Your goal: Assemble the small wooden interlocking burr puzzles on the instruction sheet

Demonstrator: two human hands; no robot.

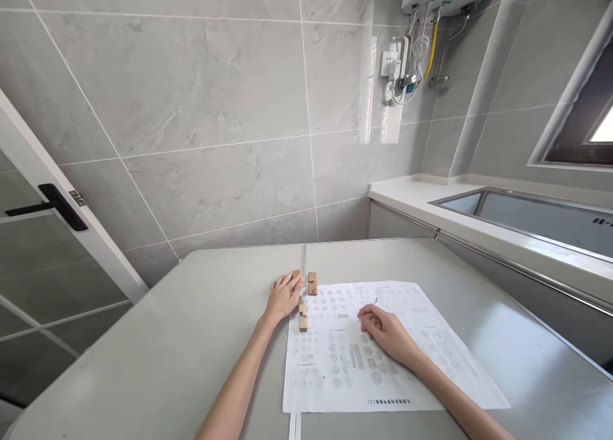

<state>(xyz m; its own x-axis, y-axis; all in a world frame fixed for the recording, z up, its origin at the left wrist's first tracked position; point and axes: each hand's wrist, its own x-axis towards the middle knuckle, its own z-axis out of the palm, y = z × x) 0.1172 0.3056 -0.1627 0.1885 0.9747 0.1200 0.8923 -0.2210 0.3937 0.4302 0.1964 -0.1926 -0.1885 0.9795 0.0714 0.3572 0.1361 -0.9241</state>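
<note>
My left hand (284,295) lies flat on the grey table (201,338), fingers stretched out, its fingertips beside two small wooden blocks. One wooden block (312,283) stands just right of the fingertips at the sheet's top edge. A second wooden block (302,317) lies by the thumb on the sheet's left edge. My right hand (385,330) rests on a large white printed sheet (335,363) of small diagrams, fingers curled under. Something wooden may sit beneath those fingers, but I cannot make it out.
A steel sink (531,216) is set in the white counter (412,194) to the right, higher than the table. A door with a black handle (50,205) stands at the left. The tiled wall carries a water heater with pipes and a socket (421,37).
</note>
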